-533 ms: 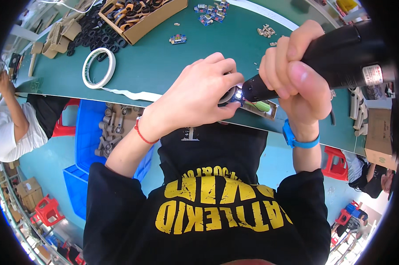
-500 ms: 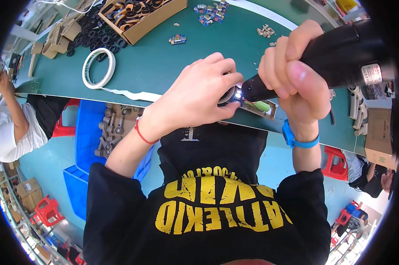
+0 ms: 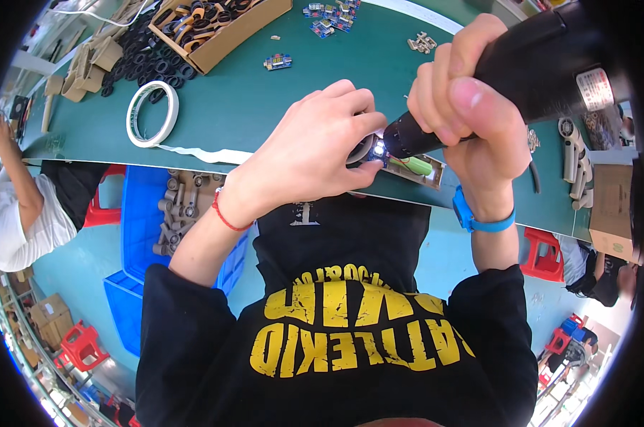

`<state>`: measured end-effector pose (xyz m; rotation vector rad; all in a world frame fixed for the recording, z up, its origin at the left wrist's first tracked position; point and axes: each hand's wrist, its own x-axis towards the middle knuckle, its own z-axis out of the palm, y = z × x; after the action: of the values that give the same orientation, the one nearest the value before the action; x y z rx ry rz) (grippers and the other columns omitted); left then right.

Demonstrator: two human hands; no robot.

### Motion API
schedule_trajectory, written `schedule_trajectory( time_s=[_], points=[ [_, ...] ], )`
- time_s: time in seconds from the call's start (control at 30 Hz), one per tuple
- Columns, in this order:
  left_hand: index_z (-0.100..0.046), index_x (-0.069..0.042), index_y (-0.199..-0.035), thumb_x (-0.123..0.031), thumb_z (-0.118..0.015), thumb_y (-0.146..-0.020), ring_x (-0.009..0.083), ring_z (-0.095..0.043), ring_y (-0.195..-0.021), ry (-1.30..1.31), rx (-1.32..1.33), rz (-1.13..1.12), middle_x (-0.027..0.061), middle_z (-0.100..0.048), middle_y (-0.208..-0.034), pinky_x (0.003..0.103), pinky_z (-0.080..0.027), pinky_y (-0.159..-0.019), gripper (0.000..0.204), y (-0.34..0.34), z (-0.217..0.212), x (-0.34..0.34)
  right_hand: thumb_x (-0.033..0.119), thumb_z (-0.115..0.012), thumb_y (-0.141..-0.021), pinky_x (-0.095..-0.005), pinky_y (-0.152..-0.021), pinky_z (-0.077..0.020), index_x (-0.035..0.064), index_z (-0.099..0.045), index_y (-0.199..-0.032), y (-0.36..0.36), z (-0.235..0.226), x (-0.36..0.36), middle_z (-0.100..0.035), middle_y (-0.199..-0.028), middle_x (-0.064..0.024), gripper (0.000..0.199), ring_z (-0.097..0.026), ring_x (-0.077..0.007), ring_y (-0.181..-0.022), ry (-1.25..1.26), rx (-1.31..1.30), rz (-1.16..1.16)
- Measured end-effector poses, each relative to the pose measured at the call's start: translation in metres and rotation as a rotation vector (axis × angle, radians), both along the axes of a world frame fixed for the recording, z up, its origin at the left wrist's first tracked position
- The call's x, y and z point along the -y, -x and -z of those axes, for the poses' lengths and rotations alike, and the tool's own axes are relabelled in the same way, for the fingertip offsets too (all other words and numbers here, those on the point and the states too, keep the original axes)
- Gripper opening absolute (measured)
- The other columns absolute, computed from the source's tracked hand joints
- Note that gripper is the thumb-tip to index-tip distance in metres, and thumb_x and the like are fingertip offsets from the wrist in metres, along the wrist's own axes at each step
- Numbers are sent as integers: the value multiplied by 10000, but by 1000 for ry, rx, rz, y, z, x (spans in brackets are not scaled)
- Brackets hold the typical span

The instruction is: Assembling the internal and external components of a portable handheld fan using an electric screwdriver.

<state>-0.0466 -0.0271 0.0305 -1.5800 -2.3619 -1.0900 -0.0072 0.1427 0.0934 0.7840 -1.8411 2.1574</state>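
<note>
My right hand [image 3: 471, 103] is wrapped round a black electric screwdriver [image 3: 550, 67], held slantwise with its nose down to the left. A white light glows at its nose, right over a small blue circuit board [image 3: 380, 158]. My left hand [image 3: 311, 142] pinches a beige handheld housing [image 3: 436, 176] beside that board, thumb and fingers on either side of its round end. Inside the housing's open handle lies a green cylindrical battery [image 3: 416, 166]. The screwdriver's bit and any screw are hidden by the glare and my fingers.
On the green bench [image 3: 222, 107] are a tape roll [image 3: 171, 122] with a loose strip, a carton of rings [image 3: 222, 43], black rings [image 3: 147, 67], blue boards [image 3: 332, 16], small metal parts [image 3: 422, 43] and beige housings [image 3: 572, 156]. Blue bins [image 3: 133, 213] stand below. Other people sit at both sides.
The view has shifted slightly, so the bench items sit a little further left and up. Both hands keep their holds, and the screwdriver's nose stays at the board.
</note>
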Motion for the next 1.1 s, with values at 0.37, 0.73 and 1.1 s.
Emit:
schedule_trajectory(
  time_s=[0.37, 0.73, 1.1],
  points=[
    [-658, -18, -888, -165, -731, -688, 266, -538, -840, 20, -3, 6, 81, -556, -843, 367, -484, -740, 258, -1, -7, -4, 156, -520, -852, -253, -497, -334, 54, -429, -916, -2, -2, -5, -355, -558, 27, 151, -354, -71, -455, 29, 18, 8],
    [-684, -81, -956, -61, -731, -647, 261, -533, -832, 95, 112, -62, 65, -555, -847, 357, -468, -729, 313, -10, -15, 0, 109, -503, -928, -243, -616, -308, 3, -500, -1159, -71, -33, -131, -358, -677, 32, 254, -353, -64, -585, 156, -16, 549],
    [-676, -89, -916, -41, -716, -626, 253, -529, -816, 99, 108, -42, 53, -566, -856, 344, -461, -707, 296, -6, -17, -4, 348, -808, -774, -261, -712, -442, 18, -619, -1080, -117, 40, -313, -613, -838, -28, 488, -540, -117, -753, -944, 241, 1455]
  ],
)
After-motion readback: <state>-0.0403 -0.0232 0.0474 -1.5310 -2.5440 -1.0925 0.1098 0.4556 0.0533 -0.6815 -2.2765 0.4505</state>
